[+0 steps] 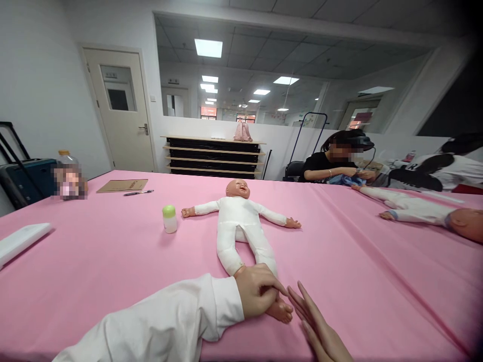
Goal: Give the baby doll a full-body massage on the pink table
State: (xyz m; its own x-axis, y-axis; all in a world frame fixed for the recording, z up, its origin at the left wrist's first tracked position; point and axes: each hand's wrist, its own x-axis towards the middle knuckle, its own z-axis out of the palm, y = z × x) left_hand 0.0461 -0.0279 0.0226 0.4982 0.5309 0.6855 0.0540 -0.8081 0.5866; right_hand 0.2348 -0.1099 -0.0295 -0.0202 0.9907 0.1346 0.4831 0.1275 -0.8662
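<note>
A baby doll (239,221) in a white bodysuit lies on its back on the pink tablecloth (113,261), head away from me, arms spread. My left hand (256,294), in a white sleeve, is closed around the doll's feet at the near end. My right hand (317,324) lies flat beside the feet, fingers straight and together, fingertips touching or almost touching the doll's foot. A small white bottle with a green cap (169,218) stands upright left of the doll's arm.
A brown notebook (122,185) and a pen (138,192) lie at the far left. A white flat object (20,240) sits at the left edge. Two people sit at the far right, with a second doll (422,213) lying near them. A plastic bottle (68,176) stands far left.
</note>
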